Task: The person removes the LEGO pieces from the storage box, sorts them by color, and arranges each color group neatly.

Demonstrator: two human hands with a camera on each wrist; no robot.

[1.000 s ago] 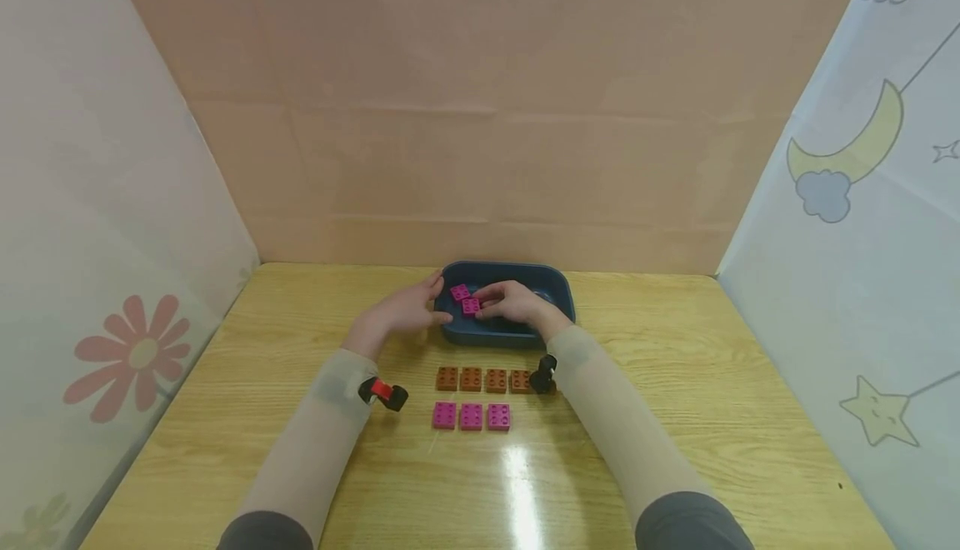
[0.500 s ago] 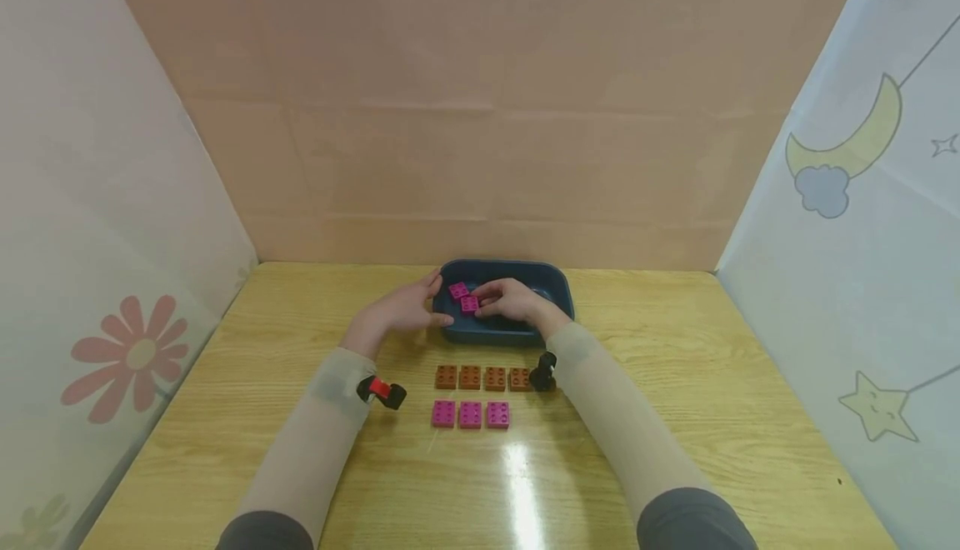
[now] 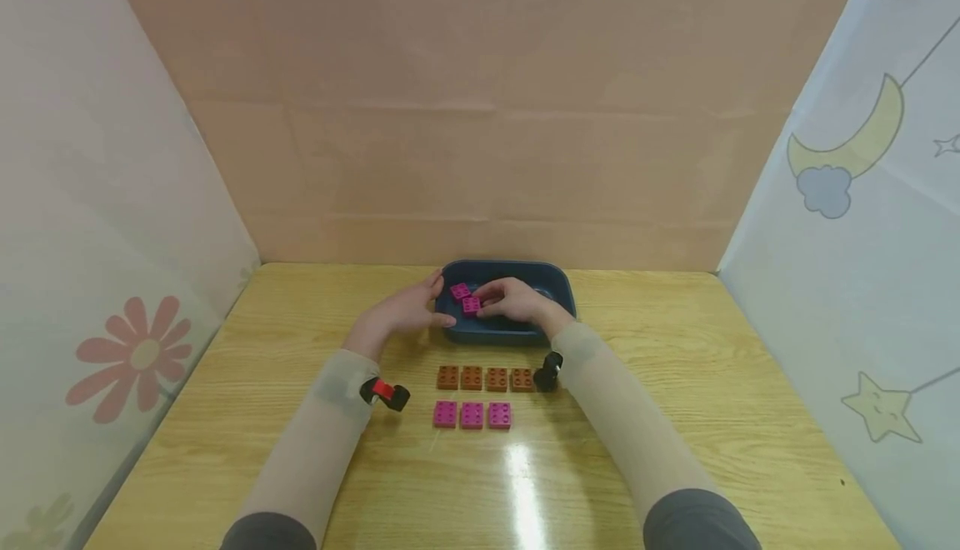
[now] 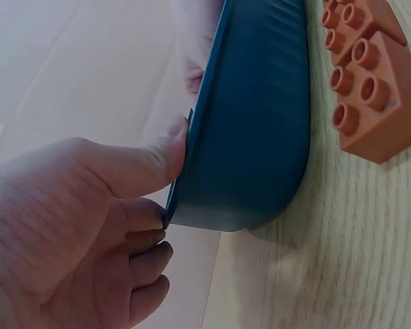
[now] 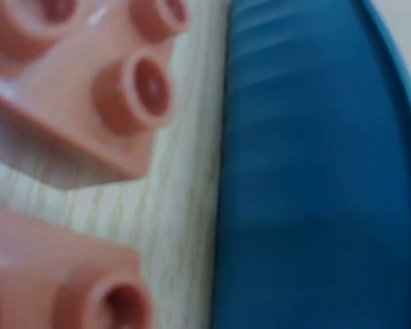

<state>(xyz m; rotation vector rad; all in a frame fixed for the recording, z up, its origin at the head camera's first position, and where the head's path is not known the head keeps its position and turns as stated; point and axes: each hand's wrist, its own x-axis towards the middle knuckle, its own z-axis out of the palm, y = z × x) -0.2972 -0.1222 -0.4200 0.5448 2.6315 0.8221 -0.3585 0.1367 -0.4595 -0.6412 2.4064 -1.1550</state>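
A dark blue plastic bin (image 3: 487,338) stands near the back of the table. My left hand (image 3: 405,307) grips its left end; in the left wrist view the thumb of that hand (image 4: 89,205) lies over the rim, fingers behind. Inside the bin, my right hand (image 3: 513,300) pinches a magenta toy brick (image 3: 471,307) with thumb and fingertips. Another magenta brick (image 3: 460,291) lies tilted just behind it, seemingly touching. From the right wrist only the bin's wall (image 5: 315,171) and blurred orange bricks (image 5: 75,96) show; the right hand is out of that view.
A row of several orange bricks (image 3: 472,378) sits before the bin, its right end close to the right wrist's black camera mount (image 3: 548,372). Nearer lie three magenta bricks (image 3: 472,415) in a row. Behind the wooden table (image 3: 660,417) rises a tan backdrop (image 3: 487,117).
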